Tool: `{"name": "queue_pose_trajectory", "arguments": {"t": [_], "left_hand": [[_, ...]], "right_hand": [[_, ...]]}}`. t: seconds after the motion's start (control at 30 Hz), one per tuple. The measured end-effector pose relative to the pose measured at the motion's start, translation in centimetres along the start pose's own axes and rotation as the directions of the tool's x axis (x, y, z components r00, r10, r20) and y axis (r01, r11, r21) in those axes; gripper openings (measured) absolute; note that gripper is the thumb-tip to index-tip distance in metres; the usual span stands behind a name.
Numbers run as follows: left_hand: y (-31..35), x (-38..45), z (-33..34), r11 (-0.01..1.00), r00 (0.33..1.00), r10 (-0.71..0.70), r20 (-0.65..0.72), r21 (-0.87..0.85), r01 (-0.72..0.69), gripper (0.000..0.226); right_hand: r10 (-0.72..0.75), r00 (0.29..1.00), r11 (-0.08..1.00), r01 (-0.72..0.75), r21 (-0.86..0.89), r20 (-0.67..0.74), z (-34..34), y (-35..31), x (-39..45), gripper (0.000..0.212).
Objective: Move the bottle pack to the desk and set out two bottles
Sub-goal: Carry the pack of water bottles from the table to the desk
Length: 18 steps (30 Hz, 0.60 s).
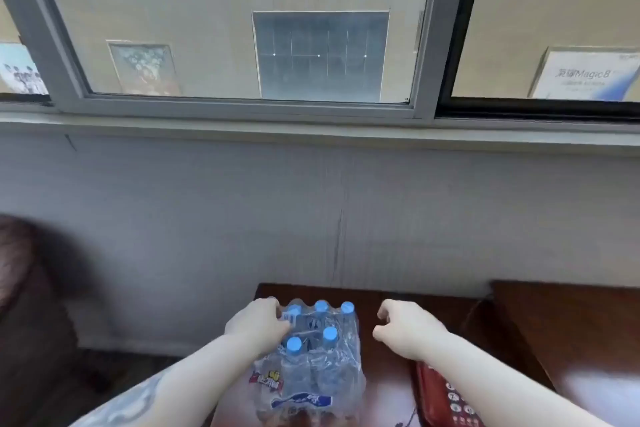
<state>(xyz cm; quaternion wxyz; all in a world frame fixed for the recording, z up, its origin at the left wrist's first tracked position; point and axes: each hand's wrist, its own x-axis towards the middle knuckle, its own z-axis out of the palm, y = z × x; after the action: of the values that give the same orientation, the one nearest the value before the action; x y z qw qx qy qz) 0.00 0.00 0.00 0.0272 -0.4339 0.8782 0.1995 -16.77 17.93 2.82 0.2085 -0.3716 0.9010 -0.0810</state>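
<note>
The bottle pack (308, 357) stands on the dark surface (391, 388) at lower centre. My left hand (256, 326) grips its top wrap (fingers curled); my right hand (408, 326) hovers beside it, loosely open.

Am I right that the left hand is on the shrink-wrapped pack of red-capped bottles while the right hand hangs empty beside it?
Not quite: the caps are blue, not red, as the head view shows. The rest holds: the left hand is on the shrink-wrapped bottle pack, and the right hand hangs empty beside it.
</note>
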Motion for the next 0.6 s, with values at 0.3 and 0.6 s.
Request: {"name": "queue_pose_trajectory", "arguments": {"t": [0.3, 0.6], "left_hand": [[-5.0, 10.7, 6.2, 0.996, 0.997, -0.043, 0.057, -0.074, 0.047, 0.047], [-7.3, 12.7, 12.3, 0.835, 0.94, -0.299, 0.166, -0.432, 0.342, 0.102]], "right_hand": [[0.219, 0.958, 0.909, -0.269, 0.317, 0.185, 8.4, -2.1, 10.6, 0.048], [0.431, 0.797, 0.518, -0.602, 0.608, 0.422, 14.2, -1.1, 15.4, 0.075]]}}
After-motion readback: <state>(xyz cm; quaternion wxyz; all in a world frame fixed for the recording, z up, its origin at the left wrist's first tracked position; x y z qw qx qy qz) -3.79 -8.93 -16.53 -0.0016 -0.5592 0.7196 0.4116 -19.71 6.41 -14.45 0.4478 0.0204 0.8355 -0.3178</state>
